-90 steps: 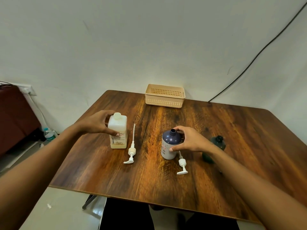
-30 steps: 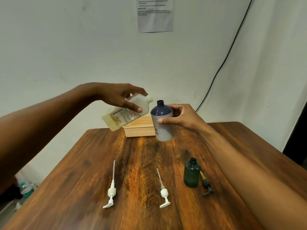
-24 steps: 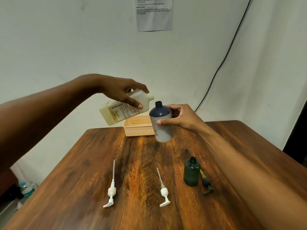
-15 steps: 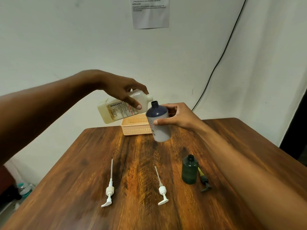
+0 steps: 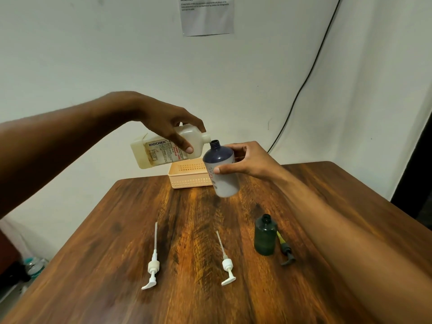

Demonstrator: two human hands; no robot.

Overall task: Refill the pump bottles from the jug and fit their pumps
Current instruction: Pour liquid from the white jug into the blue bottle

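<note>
Jug [image 5: 163, 152] tipped near level in mid-air, spout just beside the open neck of the blue bottle [image 5: 222, 176], also lifted off the surface [image 5: 187, 305]. Left hand [image 5: 173, 127] wraps the jug; right hand [image 5: 247, 160] grips the bottle. Below: white pump [image 5: 153, 265] and second white pump [image 5: 226, 265] lying apart, green bottle [image 5: 265, 236] upright, dark pump [image 5: 286, 251] beside it. Basket [image 5: 187, 181] at the far edge. Bare wood nearer.

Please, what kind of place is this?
Probably a plain indoor room set up for a task: a wooden table against a white wall, a printed sheet stuck on it, a loose black cable.
</note>
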